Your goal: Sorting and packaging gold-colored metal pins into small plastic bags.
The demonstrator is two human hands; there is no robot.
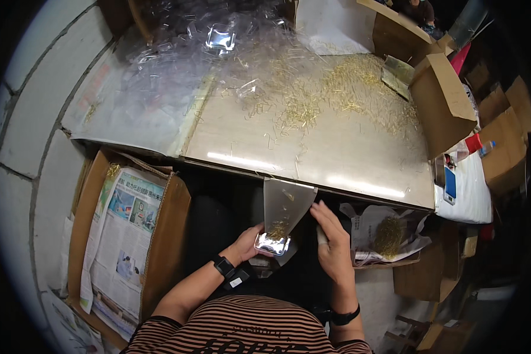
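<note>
A pale tapering chute (288, 202) hangs from the table's front edge, with a small heap of gold-coloured bent wire pieces (279, 228) at its lower end. Under that end sits a small clear plastic box (272, 244), its walls catching the light. My left hand (248, 243) is closed on the box's left side. Close to the chute's right edge is my right hand (334, 243), fingers stretched out and nothing visible in it. Whether its fingertips touch the chute I cannot tell.
Gold wire pieces (304, 109) lie scattered across the tabletop (336, 159). Clear plastic boxes (177, 65) pile up at the back left. A newspaper-lined carton (159, 248) stands left; another lined box holding gold wire pieces (388, 237) is right. A blue phone-like device (450, 183) lies far right.
</note>
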